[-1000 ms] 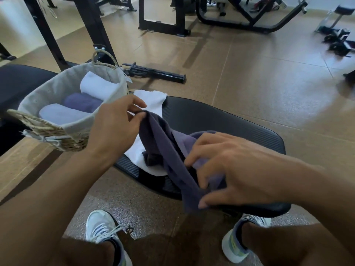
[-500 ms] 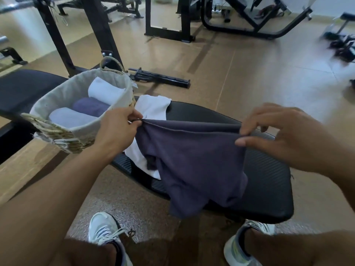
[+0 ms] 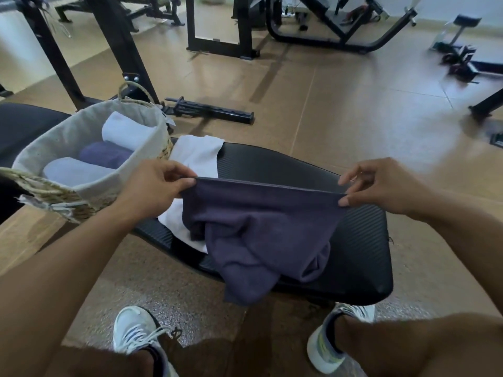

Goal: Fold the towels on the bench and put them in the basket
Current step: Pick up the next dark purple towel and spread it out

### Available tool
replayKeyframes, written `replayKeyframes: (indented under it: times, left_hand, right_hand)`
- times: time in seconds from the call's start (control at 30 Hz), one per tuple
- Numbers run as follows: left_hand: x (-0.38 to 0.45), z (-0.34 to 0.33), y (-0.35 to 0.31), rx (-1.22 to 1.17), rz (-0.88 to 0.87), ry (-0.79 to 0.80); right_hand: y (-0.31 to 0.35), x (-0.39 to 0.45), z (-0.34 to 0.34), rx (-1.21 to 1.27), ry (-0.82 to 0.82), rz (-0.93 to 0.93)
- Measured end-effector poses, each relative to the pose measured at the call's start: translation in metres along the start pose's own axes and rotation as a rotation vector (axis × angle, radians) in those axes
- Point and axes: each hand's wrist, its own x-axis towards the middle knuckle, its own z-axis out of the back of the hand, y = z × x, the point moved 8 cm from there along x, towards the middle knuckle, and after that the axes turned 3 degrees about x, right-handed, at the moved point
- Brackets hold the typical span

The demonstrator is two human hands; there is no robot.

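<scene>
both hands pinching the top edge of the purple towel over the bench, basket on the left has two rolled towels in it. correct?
Not quite: the head view shows three rolled towels in the basket, not two: a white one, a purple one and a pale one. The rest holds: the left hand and right hand pinch the top edge of the purple towel over the bench.

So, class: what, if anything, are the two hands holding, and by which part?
The dark purple towel: left hand and right hand pinch its top edge's two ends.
</scene>
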Motion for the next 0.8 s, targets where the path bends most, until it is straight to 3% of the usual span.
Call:
replayKeyframes:
  times: [0.13, 0.27, 0.4, 0.53, 0.6, 0.7, 0.8]
  left_hand:
    - [-0.009, -0.01, 0.0, 0.252, -0.067, 0.214]
    - [-0.033, -0.015, -0.014, 0.384, -0.162, 0.346]
    - [-0.065, -0.019, -0.033, 0.215, -0.163, 0.573]
    - [-0.129, -0.024, -0.045, -0.176, -0.087, 1.158]
    - [-0.15, -0.014, -0.058, -0.392, -0.137, 1.342]
    - [-0.145, 0.0, -0.066, -0.66, -0.173, 1.292]
    - [-0.116, -0.001, -0.045, -0.682, 0.034, 0.955]
  right_hand:
    - [-0.017, -0.005, -0.026, -0.268, 0.287, -0.066]
    - [-0.01, -0.015, -0.037, -0.31, 0.349, -0.029]
    - [0.017, -0.04, -0.045, -0.127, 0.463, 0.075]
    - [0.048, -0.089, -0.064, 0.177, 0.882, 0.134]
    - [0.063, -0.112, -0.063, 0.334, 1.08, 0.163]
    - [0.079, -0.122, -0.047, 0.562, 1.157, 0.228]
    - [0.074, -0.105, -0.033, 0.659, 1.013, 0.217]
